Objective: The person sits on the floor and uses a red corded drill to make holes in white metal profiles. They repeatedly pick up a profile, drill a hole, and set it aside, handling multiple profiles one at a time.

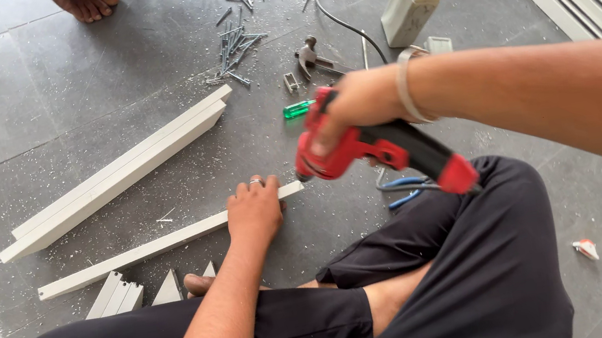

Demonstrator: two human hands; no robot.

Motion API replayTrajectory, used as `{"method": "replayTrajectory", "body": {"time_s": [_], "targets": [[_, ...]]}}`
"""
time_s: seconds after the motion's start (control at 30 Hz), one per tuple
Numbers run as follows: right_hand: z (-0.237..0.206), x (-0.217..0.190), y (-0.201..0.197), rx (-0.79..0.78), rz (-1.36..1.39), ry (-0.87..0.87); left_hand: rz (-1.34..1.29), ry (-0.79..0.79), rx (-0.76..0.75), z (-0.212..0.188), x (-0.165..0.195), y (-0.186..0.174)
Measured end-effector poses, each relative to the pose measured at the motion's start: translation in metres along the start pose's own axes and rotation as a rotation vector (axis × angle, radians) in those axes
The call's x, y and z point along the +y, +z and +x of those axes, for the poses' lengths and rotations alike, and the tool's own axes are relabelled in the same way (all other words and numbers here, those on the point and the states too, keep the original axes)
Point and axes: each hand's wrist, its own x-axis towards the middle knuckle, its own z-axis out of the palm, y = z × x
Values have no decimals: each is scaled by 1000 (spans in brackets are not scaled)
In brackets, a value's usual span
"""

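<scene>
1. Strip: a long white profile lying flat on the grey floor, running from lower left up to the right, just in front of the seated person's crossed legs. Its right end lies beside the drill's nose.
2. Left hand: palm down, fingers spread across the strip near its right end, pressing it to the floor; judged to keep the piece from shifting or turning under the tool. A ring shows on one finger.
3. Drill: a red and black cordless tool, angled so its nose points down and left at the strip's end, close to the left hand's fingertips. The bit itself is too small to make out.
4. Right hand: wrapped tightly about the drill's grip from above, a bangle on the wrist; the arm reaches in from the right, so the tool meets the strip at a slant.
5. Offcuts: short white pieces with mitred ends, lying just below the strip near a bare toe.
6. Profiles: two longer white lengths laid side by side, well apart to the upper left.
7. Screws: a loose heap within arm's reach above, with a green-handled screwdriver and a small metal tool nearby.
8. Pliers: blue-handled, partly hidden under the drill.
9. Box: an open carton at upper right, beside a black cable.
10. Another person's bare foot shows at the top edge.
</scene>
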Motion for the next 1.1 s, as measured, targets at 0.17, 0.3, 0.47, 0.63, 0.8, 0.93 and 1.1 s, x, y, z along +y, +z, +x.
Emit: {"method": "replayTrajectory", "body": {"time_s": [0.17,0.3,0.47,0.63,0.8,0.93,1.1], "targets": [[8,28,-7,6,-136,62,99,228,56,16,-14,11],[26,48,-20,-100,-30,81,91,258,-24,19,-21,13],[38,66,-28,-187,5,24,2,261,53,16,-24,17],[34,53,-25,-70,-303,56,-7,257,1,17,-27,22],[27,39,-18,-42,-487,-99,-8,267,8,17,-26,28],[27,29,-14,-49,-615,14,3,267,9,18,-25,27],[26,18,-14,-45,-640,-98,-3,259,-47,18,-25,20]]}}
